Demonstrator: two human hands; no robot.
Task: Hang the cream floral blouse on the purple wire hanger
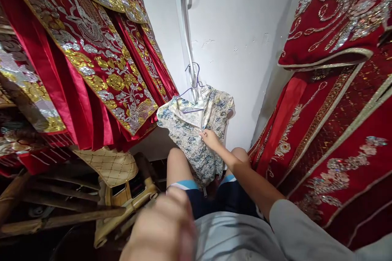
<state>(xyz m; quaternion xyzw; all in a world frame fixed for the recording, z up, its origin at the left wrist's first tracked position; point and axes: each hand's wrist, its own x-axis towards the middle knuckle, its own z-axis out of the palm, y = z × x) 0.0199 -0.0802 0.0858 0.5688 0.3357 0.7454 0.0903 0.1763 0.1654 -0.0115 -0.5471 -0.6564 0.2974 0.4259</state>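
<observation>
A short-sleeved floral blouse (196,142), cream with blue and yellow print, hangs on a purple hanger (198,74) in front of me. My right hand (210,138) pinches the edge of its front opening just below the neckline. Close to the camera, my left hand (167,226) is raised and strongly blurred. Its fingers look curled in, and whatever they may hold cannot be made out. The lower part of the blouse falls between my knees.
Red gowns with gold and silver sequins (113,65) hang at the left, and a beaded red gown (333,130) at the right. A bamboo chair (113,214) stands low on the left. Behind the blouse, a white strip (183,20) runs down the wall (235,16).
</observation>
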